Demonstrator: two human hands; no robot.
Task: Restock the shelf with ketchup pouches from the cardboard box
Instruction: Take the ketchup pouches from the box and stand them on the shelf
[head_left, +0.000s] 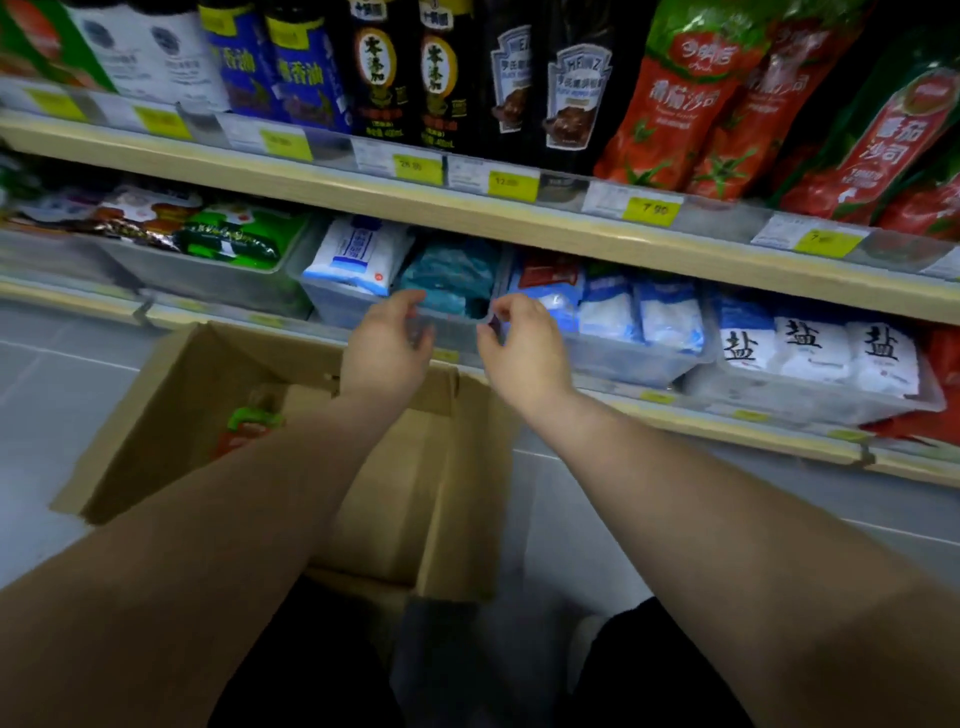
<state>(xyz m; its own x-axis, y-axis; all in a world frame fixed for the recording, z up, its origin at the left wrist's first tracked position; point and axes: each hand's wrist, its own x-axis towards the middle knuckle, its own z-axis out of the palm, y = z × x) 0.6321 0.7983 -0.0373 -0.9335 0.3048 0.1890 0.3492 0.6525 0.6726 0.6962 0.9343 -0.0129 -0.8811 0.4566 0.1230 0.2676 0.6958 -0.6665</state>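
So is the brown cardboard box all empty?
No, a red ketchup pouch with a green top lies inside the open brown cardboard box.

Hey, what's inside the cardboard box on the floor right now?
One red, green-topped ketchup pouch shows near the left wall of the cardboard box. The left forearm covers much of the bottom, so any others are hidden.
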